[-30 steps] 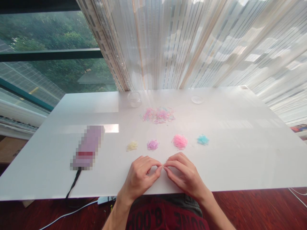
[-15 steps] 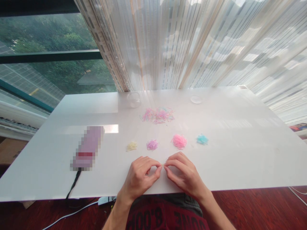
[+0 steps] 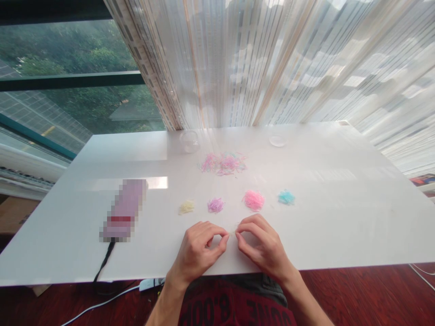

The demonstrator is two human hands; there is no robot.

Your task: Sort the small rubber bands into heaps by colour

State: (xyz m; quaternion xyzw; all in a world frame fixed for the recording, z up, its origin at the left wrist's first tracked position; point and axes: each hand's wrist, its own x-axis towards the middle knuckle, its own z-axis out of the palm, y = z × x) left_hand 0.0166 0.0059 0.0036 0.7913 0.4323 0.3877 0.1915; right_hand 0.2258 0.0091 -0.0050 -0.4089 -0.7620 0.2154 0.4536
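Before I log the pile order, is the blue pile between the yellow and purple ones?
No, the blue pile lies at the front row's right end, beside the pink pile.

A sheer curtain (image 3: 231, 63) — striped — hangs beside a window (image 3: 88, 50).

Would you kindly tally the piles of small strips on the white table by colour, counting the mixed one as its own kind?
Pale yellow pile: 1
Purple pile: 1
Pink pile: 1
Blue pile: 1
Mixed-colour pile: 1
Total: 5 piles
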